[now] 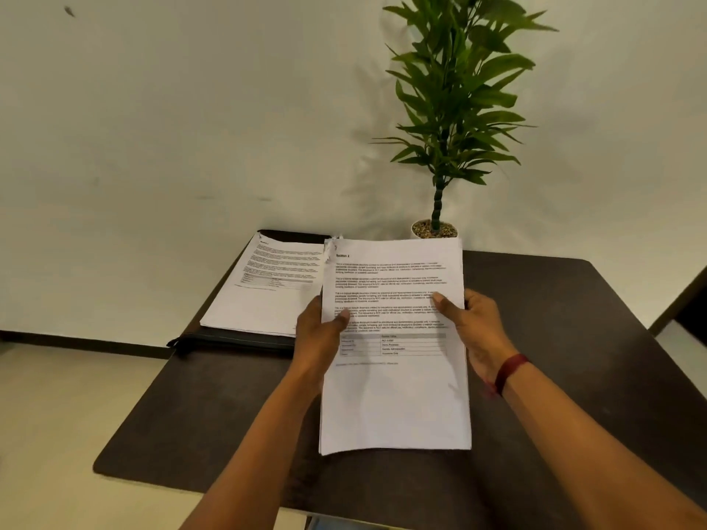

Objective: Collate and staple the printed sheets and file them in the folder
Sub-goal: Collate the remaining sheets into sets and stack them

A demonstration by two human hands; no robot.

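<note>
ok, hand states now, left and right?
Left hand: grips the printed stack by its left edge.
Right hand: grips the same stack's right edge.

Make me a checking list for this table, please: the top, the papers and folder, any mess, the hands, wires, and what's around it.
Surface: dark table with rounded corners.
Job's things: held stack of printed sheets, upper left corner ruffled; second stack lying on the black folder at the table's far left. No stapler seen.
Clutter: nothing seen.
Grippers: left hand and right hand grip the held stack by its side edges, thumbs on the top page; red wristband on the right wrist.
Cables: nothing seen.
Surroundings: potted plant by the table's far edge, pale wall behind, light floor to the left.
</note>
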